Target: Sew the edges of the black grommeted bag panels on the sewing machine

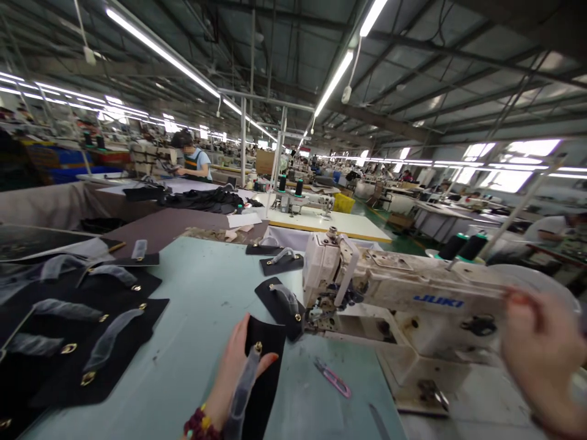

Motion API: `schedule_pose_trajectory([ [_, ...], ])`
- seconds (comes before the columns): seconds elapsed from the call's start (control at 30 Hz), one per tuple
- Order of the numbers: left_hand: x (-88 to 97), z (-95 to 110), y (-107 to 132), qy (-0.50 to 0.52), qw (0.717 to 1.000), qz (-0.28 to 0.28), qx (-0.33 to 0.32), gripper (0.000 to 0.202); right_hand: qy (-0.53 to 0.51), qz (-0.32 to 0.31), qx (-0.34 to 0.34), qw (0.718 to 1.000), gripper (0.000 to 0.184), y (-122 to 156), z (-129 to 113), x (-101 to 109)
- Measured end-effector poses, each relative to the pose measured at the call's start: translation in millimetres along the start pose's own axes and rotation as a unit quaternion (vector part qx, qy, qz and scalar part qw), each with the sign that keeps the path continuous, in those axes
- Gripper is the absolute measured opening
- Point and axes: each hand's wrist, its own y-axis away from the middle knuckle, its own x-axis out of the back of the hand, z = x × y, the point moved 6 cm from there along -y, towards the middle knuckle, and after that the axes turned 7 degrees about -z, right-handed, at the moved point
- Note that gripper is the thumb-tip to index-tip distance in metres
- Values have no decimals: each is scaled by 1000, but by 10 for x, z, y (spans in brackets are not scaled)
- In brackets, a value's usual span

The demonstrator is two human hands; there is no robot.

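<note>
My left hand [232,357] grips a black panel [268,382] over the pale green table, with the thumb across its front. A handle wrapped in clear plastic [243,388] is fixed to that panel by a gold ring. At the far right, my right hand [541,348] is raised beside the right end of the sewing machine [389,281]. It is blurred, and I cannot tell whether it touches the machine. Another black panel with a wrapped handle [283,305] lies close to the needle area, with two more behind it.
Pink-handled thread snips [334,379] and a grey blade-like piece [378,421] lie on the table [197,305]. Several black panels with wrapped handles [114,336] are piled at left. Black thread cones [470,246] stand behind the machine. A co-worker [195,162] sits farther back.
</note>
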Motion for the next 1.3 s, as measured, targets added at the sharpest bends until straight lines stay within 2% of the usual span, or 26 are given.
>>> schedule_pose_trajectory([
  [0.03, -12, 13, 15, 10, 1000, 0, -7, 94, -78, -89, -24, 993, 72, 532, -140, -231],
  [0.07, -29, 32, 34, 20, 1000, 0, -14, 94, -163, -187, -76, 966, 60, 1114, -274, -519],
  [0.1, -51, 56, 56, 28, 999, -4, -19, 95, -245, -300, -118, 914, 54, 1721, -450, -847],
  [0.13, -72, 84, 79, 32, 999, -12, -22, 96, -316, -400, -139, 849, 58, 2297, -666, -1153],
  [0.17, -85, 111, 102, 35, 999, -22, -22, 97, -366, -450, -166, 798, 64, 2774, -851, -1394],
  [0.23, -53, 150, 148, 52, 998, -40, -16, 100, -444, -516, -200, 705, 72, 3422, -1177, -1751],
  [0.3, 55, 142, 192, 120, 990, -69, 2, 102, -474, -554, -236, 642, 73, 3689, -1375, -1925],
  [0.37, 182, 59, 255, 253, 957, -130, 47, 95, -482, -579, -281, 595, 72, 3720, -1466, -1954],
  [0.47, 316, -158, 446, 434, 858, -225, 159, 68, -510, -574, -341, 543, 64, 3609, -1537, -1880],
  [0.5, 346, -241, 523, 465, 831, -238, 192, 60, -523, -565, -356, 529, 60, 3575, -1564, -1860],
  [0.57, 382, -405, 664, 497, 803, -226, 240, 49, -542, -551, -386, 503, 56, 3550, -1619, -1853],
  [0.67, 367, -563, 821, 507, 795, -180, 281, 45, -550, -543, -425, 471, 58, 3572, -1687, -1894],
  [0.83, 321, -536, 893, 545, 764, -170, 301, 42, -552, -526, -463, 452, 55, 3574, -1669, -1926],
  [1.03, 320, -565, 936, 574, 740, -158, 314, 37, -565, -481, -500, 446, 45, 3584, -1554, -1942],
  [1.2, 153, -578, 1115, 588, 727, -195, 294, 40, -594, -439, -513, 438, 46, 3634, -1568, -1904],
  [1.3, 53, -550, 1249, 576, 735, -185, 308, 44, -614, -415, -510, 437, 44, 3630, -1576, -1879],
])
